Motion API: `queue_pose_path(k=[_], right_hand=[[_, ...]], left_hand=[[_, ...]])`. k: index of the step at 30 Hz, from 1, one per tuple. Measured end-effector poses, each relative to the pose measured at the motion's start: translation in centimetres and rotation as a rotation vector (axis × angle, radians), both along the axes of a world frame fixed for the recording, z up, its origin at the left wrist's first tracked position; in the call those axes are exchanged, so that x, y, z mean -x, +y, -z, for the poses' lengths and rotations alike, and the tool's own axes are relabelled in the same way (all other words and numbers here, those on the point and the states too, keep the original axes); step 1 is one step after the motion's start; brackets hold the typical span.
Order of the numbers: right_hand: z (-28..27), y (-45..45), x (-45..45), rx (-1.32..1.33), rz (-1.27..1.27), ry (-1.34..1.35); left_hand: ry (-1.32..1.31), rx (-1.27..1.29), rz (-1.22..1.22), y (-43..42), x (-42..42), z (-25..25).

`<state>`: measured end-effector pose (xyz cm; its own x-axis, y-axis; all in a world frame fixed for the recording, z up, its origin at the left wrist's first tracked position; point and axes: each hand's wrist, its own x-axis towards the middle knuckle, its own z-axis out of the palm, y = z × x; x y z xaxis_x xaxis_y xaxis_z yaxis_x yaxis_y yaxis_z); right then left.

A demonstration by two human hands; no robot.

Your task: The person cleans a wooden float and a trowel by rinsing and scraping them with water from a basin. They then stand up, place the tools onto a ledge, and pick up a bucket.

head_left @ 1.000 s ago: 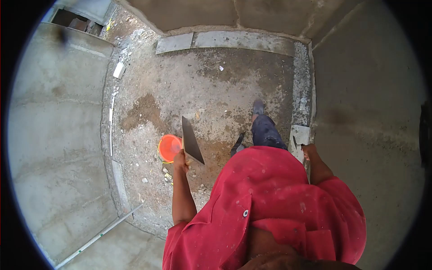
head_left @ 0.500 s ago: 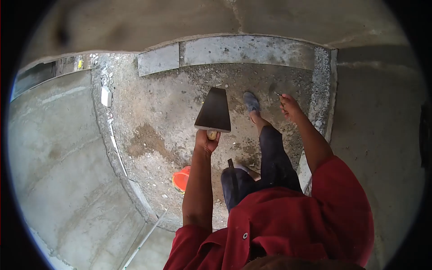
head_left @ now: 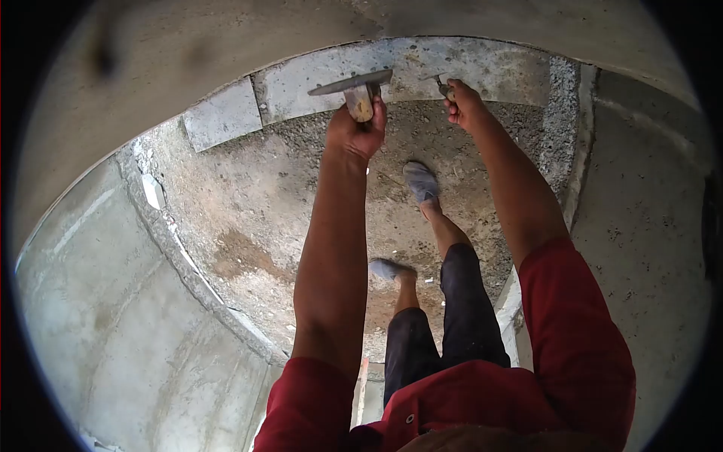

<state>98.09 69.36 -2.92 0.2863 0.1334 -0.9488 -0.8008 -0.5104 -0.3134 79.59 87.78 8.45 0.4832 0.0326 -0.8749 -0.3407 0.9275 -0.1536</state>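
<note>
My left hand point(head_left: 352, 137) is closed around the thick wooden handle of a plastering float point(head_left: 339, 86). Its dark flat board is turned almost edge-on to me and held out in front, close to the wall point(head_left: 301, 34); whether the two touch I cannot tell. To the right, my right hand point(head_left: 468, 107) grips the handle of a small trowel point(head_left: 441, 84). A thin metal neck shows past the fingers, and its blade is seen edge-on and hard to make out. Both arms are stretched forward at about the same height.
Pale slabs point(head_left: 482, 71) lie along the foot of the front wall. Rough, gravelly ground point(head_left: 301, 200) spreads under my feet. A plastered wall point(head_left: 128, 301) stands at left, another point(head_left: 640, 226) at right. A white block point(head_left: 154, 191) lies by the left edge.
Both hands have moved forward toward the front wall. The float has tipped from showing its broad face to nearly edge-on. My feet stand apart now, and the orange bucket is out of sight.
</note>
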Motion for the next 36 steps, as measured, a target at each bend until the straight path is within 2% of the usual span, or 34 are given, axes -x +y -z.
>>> queue_pose_path(k=[7,11,15,16,19,22,25,26,28,30,31,32,33,34,35,36], right_hand=[[4.1,2.9,-2.0,-0.077,0.073,0.028],[5.5,3.7,-2.7,-0.022,0.068,0.011],[6.7,3.7,-3.5,-0.084,0.091,0.023],[6.8,3.8,-3.7,-0.085,0.087,0.011],[7.0,4.6,-4.0,-0.101,0.100,-0.032],[5.8,5.5,-4.7,-0.141,0.142,-0.075],[4.2,4.6,-4.2,-0.104,0.045,-0.161],[3.8,3.7,-3.5,-0.065,-0.033,-0.184],[2.2,0.4,-0.6,0.012,-0.316,-0.311],[2.7,-5.0,2.5,0.047,-0.904,-0.442],[1.3,-7.9,5.1,0.022,-0.982,-0.467],[-0.7,-10.2,7.3,0.041,-1.187,-0.457],[-0.9,-14.0,10.3,0.065,-1.351,-0.605],[-2.8,-17.0,12.8,0.126,-1.382,-0.373],[-5.2,-19.8,15.6,0.119,-1.523,-0.367],[-10.3,-19.5,17.6,0.222,-1.610,-0.126]], left_hand=[[0.127,0.060,-0.113,3.6,-5.7,3.2],[-0.032,0.063,-0.074,6.6,-6.5,5.7],[0.107,0.007,-0.098,7.9,-8.0,4.6],[0.098,-0.077,-0.093,7.5,-7.9,4.3],[0.137,-0.288,0.002,5.4,-7.8,2.2],[0.228,-0.169,0.084,3.4,-4.9,1.0],[0.376,-0.468,0.475,-1.4,2.4,1.1],[0.440,-0.542,0.607,-3.6,5.6,1.1],[0.592,-0.502,0.874,-8.8,13.8,1.7],[0.617,-0.480,1.093,-16.1,23.6,0.7],[0.723,-0.646,1.294,-22.5,31.4,3.2],[0.711,-0.572,1.459,-24.5,33.0,-2.4],[0.729,-0.497,1.555,-26.8,34.6,-7.2],[0.716,-0.371,1.643,-30.0,37.1,-10.4],[0.698,-0.233,1.719,-33.3,39.4,-13.5],[0.701,-0.113,1.680,-36.2,41.0,-16.8]])
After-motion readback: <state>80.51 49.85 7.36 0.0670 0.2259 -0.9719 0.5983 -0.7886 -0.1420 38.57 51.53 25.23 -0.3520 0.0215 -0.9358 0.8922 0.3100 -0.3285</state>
